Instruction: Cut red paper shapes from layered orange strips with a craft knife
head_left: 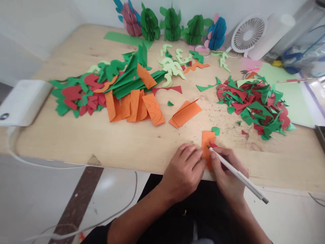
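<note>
Close to the table's front edge lies an orange paper strip (pixel 208 138) with its lower part between my hands. My left hand (pixel 184 169) presses on the strip's left edge, its bent fingers held together. In my right hand (pixel 230 173) is a white pen (pixel 238 174), its dark tip touching the strip. A small red scrap (pixel 213 144) shows beside the tip, and a green scrap (pixel 215 130) lies just above. Further up is a folded orange paper (pixel 186 113). Several orange pieces with drawn wavy lines, such as one orange card (pixel 153 109), lie to its left.
Red and green cut shapes (pixel 73 93) and folded green sheets (pixel 129 76) cover the left side. A heap of scraps (pixel 254 105) lies at right. Paper honeycomb figures (pixel 172 25) and a white fan (pixel 248 34) stand at the back. A white box with a cable (pixel 24 101) sits at the left edge.
</note>
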### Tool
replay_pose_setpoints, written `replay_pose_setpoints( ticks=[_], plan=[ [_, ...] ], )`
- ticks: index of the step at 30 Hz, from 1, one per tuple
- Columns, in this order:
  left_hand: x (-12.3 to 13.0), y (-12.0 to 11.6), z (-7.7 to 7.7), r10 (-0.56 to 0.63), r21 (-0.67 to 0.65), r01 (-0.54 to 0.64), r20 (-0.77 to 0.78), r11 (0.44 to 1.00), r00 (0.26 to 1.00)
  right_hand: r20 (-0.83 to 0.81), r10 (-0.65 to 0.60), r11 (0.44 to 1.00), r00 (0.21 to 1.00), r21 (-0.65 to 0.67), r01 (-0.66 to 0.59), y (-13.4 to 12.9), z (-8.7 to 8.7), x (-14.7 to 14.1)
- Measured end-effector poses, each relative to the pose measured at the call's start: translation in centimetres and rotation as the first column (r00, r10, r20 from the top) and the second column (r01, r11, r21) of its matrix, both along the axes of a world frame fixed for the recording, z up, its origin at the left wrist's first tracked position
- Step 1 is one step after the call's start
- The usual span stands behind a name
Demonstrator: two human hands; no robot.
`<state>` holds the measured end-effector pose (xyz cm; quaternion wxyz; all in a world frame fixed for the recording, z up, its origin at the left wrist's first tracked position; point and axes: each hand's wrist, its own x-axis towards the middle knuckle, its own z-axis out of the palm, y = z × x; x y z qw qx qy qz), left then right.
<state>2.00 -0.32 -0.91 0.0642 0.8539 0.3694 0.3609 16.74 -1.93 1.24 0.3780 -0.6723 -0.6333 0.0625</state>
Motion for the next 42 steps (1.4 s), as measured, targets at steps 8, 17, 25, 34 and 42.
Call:
replay_pose_setpoints(
  ticks=[8,17,25,34,42],
  plan=[
    [0.0,0.0,0.0,0.002,0.006,-0.002,-0.002,1.0,1.0,0.001,0.0,1.0,1.0,-0.006,0.0,0.0,-0.1,0.1],
    [0.0,0.1,-0.1,0.0,0.008,0.0,0.006,1.0,1.0,-0.018,0.004,1.0,1.0,-0.007,-0.004,0.1,-0.1,0.0],
    [-0.1,0.1,-0.1,-0.016,-0.007,0.016,-0.018,1.0,1.0,-0.067,-0.021,1.0,0.998,-0.015,0.02,-0.2,-0.2,0.2],
    [-0.1,0.0,-0.2,-0.03,-0.039,0.027,-0.075,0.999,0.997,-0.264,-0.072,0.997,0.962,-0.035,0.065,-0.9,-0.5,0.5],
    [-0.1,0.0,-0.2,-0.034,-0.016,0.033,-0.07,0.999,0.997,-0.307,-0.068,0.996,0.949,-0.071,0.048,-1.2,-0.6,1.2]
  ],
)
